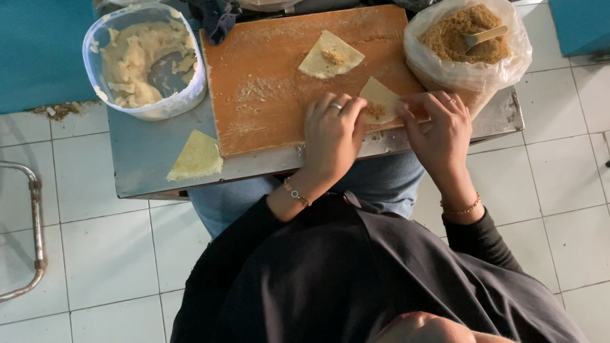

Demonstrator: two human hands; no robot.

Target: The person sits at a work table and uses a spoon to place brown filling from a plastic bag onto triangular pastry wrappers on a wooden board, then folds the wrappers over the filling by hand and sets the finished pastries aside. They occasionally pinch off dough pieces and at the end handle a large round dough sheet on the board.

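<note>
With your left hand (332, 133) pinning the wrapper (380, 99) on the near board (260, 93) edge, fold snugly with your right hand (438, 124) so the filling stays inside.

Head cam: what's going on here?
A person works at a wooden board on a small metal table. Both hands, left hand and right hand, pinch a thin dough wrapper with a bit of brown filling at the board's near edge. A second filled wrapper lies further up, and a stack of plain wrappers sits on the table. A bag of brown filling stands on the right, a tub of paste on the left.
</note>
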